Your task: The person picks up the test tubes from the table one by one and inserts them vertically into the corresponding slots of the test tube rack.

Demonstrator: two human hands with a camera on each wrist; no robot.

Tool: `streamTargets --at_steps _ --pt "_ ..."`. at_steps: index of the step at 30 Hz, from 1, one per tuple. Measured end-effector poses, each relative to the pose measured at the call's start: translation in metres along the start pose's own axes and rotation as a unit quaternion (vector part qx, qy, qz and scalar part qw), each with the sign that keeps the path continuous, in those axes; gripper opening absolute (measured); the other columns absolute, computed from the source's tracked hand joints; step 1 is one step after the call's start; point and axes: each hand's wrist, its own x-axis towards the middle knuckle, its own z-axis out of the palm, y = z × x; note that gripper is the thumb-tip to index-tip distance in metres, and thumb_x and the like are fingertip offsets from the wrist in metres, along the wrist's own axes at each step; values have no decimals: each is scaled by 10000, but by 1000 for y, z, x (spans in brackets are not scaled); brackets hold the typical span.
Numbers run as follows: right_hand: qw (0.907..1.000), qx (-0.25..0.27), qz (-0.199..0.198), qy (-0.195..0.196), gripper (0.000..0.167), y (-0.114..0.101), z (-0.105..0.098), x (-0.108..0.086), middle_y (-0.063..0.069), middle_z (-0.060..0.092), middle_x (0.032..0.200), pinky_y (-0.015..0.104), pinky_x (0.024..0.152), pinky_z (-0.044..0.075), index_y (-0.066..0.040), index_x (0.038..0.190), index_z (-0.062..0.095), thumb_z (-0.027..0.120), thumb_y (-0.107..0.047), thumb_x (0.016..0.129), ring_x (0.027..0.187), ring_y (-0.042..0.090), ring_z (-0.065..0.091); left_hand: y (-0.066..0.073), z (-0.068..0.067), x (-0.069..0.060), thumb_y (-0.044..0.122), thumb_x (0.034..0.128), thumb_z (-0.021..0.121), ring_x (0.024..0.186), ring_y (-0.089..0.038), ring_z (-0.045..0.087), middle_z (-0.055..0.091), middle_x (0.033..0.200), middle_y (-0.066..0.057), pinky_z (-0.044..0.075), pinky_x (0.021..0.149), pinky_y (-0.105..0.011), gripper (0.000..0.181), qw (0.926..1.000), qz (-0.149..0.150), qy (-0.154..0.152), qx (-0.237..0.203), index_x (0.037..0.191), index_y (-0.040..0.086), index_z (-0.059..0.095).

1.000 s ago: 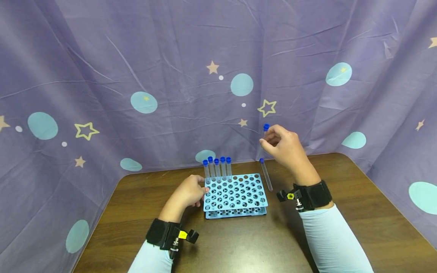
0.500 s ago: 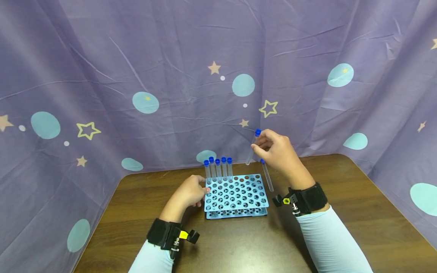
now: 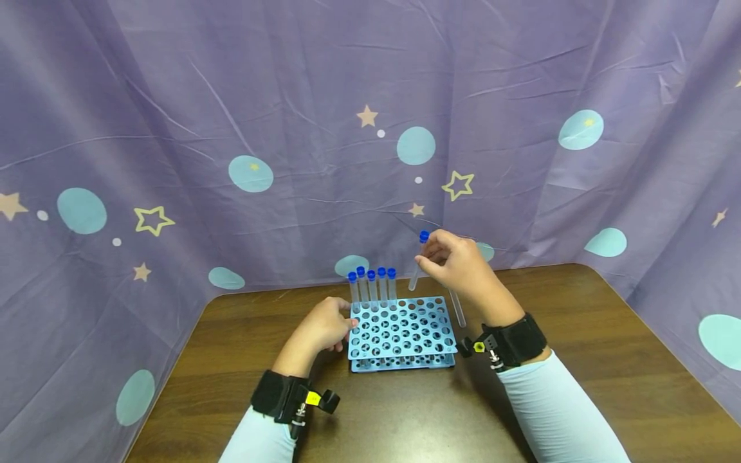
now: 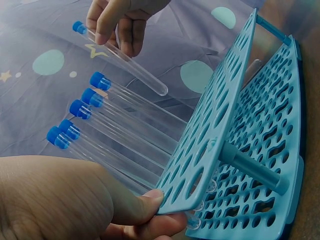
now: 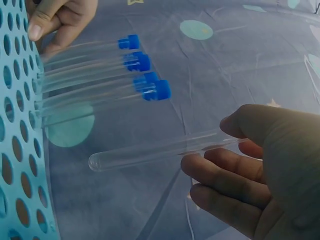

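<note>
A light blue test tube rack (image 3: 402,331) stands on the table with several blue-capped clear test tubes (image 4: 125,130) upright in its back left holes. At the rack's left end my left hand (image 3: 321,325) grips the edge of the top plate, thumb above and fingers below, as the left wrist view shows. My right hand (image 3: 460,267) pinches another blue-capped test tube (image 5: 155,154) near its cap. That tube tilts slightly, its rounded bottom above and behind the rack's back edge, apart from it. One more test tube (image 3: 458,310) lies on the table right of the rack, partly hidden by my right hand.
The brown wooden table (image 3: 393,418) has rounded far corners. A purple curtain (image 3: 312,212) with stars and dots hangs right behind its back edge. Black straps with small cameras sit on both wrists.
My right hand has moved left and down with the test tube, bringing it closer to the rack's back edge. The left hand keeps its grip on the rack.
</note>
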Motion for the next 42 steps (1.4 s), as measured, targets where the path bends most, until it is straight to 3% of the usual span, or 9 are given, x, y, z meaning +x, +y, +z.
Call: streamTargets --at_steps 13,22,33,42 --pt "9987 165 163 -445 165 3 21 0 38 827 950 290 729 606 -84 1079 729 867 -131 1001 818 153 801 -1 0 0 157 1121 724 500 -200 639 756 770 -127 483 441 -276 567 10000 -2 30 -12 1609 -75 550" --pt "9965 150 241 -792 152 8 33 -1 -6 822 956 339 758 643 -116 1072 733 866 -153 1010 825 109 782 -2 1 1 159 1124 723 501 -201 638 769 784 -151 503 453 -297 566 10000 12 19 -23 1609 -76 549" --pt "9939 -201 146 -1076 146 17 43 -1 -35 832 932 327 753 634 -136 1046 745 879 -169 997 813 81 755 -1 0 1 168 1123 726 497 -196 637 777 790 -156 509 456 -300 576 10000 23 8 14 1612 -78 546" --pt "9914 -171 140 -1290 140 19 48 -2 -39 845 946 314 729 619 -133 1054 731 859 -160 1004 789 60 741 0 -1 0 168 1125 723 500 -197 636 771 788 -148 506 461 -301 579 10000 19 3 -7 1619 -74 541"
